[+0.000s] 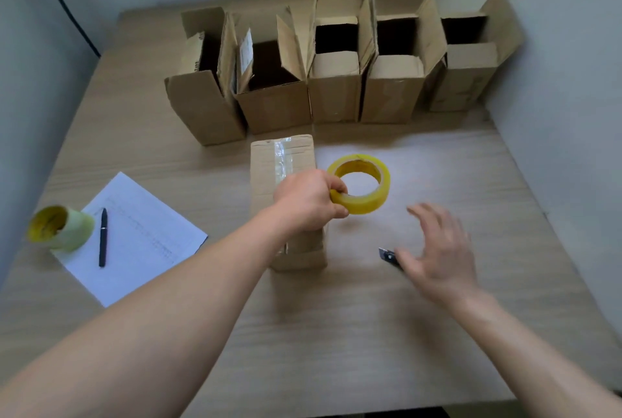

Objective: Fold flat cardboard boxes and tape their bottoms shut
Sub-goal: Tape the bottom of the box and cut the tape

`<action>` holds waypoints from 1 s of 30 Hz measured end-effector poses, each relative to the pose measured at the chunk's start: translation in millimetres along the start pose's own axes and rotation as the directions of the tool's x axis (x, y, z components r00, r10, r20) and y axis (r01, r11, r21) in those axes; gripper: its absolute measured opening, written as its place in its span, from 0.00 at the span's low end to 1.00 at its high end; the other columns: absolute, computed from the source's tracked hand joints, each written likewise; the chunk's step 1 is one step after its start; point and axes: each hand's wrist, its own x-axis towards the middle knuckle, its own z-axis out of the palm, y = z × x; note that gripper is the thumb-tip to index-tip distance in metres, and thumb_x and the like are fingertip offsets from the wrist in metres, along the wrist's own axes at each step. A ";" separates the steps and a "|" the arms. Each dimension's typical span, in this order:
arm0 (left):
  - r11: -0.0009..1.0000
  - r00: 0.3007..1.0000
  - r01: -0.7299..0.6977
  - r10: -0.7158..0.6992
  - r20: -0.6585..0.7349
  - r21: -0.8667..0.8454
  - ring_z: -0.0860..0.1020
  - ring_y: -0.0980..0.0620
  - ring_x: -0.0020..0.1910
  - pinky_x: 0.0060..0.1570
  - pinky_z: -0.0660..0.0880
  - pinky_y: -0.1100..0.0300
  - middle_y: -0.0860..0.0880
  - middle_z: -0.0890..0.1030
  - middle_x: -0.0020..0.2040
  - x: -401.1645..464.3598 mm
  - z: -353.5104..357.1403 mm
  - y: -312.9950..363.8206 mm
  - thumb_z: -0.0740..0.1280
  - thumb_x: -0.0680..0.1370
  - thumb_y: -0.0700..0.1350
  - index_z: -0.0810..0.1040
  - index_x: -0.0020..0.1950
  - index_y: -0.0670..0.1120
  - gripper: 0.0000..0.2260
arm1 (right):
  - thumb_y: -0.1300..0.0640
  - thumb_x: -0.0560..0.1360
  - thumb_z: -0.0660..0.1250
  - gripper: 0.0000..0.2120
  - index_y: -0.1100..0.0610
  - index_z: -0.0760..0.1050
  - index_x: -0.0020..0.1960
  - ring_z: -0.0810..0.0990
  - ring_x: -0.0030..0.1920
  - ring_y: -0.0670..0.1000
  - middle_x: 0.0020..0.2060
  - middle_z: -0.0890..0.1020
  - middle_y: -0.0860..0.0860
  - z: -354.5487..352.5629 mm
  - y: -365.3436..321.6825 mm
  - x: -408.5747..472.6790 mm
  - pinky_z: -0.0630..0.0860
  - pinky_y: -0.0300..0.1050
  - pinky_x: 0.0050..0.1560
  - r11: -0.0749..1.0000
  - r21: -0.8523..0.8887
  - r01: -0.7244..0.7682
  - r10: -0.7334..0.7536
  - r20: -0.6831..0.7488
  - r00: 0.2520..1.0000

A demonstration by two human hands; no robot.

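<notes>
A cardboard box (282, 165) lies in the middle of the table with clear tape running along its upward-facing seam. My left hand (308, 198) is above the box's right edge and grips a yellow tape roll (363, 183) by its near rim, holding it just right of the box. My right hand (437, 249) hovers over the table with fingers spread and holds nothing. Under its thumb side lies a small utility knife (387, 254).
Several folded boxes (336, 87) stand open-topped in a row at the back. At the left lie a sheet of paper (141, 235), a black pen (103, 237) and a second tape roll (62, 227). Walls close in left, back and right.
</notes>
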 end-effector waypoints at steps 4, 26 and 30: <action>1.000 1.000 -0.018 0.018 -0.001 -0.008 0.78 0.50 0.53 0.53 0.76 0.54 0.58 0.79 0.46 1.0 1.1 1.1 0.74 0.70 0.59 0.80 0.53 0.62 0.14 | 0.54 0.71 0.70 0.25 0.54 0.74 0.67 0.75 0.54 0.61 0.55 0.78 0.55 15.7 33.3 -68.0 0.74 0.55 0.53 0.932 -0.332 -0.146 0.250 0.298 0.921; 0.984 0.996 -0.020 0.036 0.084 -0.176 0.80 0.60 0.48 0.56 0.75 0.58 0.64 0.83 0.35 11.3 -5.1 -8.7 0.70 0.76 0.56 0.79 0.53 0.60 0.07 | 0.62 0.77 0.66 0.21 0.55 0.73 0.70 0.79 0.53 0.59 0.53 0.80 0.53 49.5 -31.4 -69.4 0.78 0.52 0.48 0.970 0.164 -0.178 0.138 0.229 0.964; 0.986 0.996 -0.039 0.051 0.069 -0.165 0.80 0.61 0.47 0.57 0.75 0.57 0.65 0.82 0.34 12.2 -2.7 -8.4 0.70 0.76 0.54 0.78 0.53 0.61 0.07 | 0.52 0.76 0.68 0.21 0.53 0.74 0.68 0.77 0.58 0.60 0.55 0.78 0.54 46.0 -21.1 -62.8 0.73 0.53 0.52 0.963 -0.075 -0.260 0.271 0.222 0.937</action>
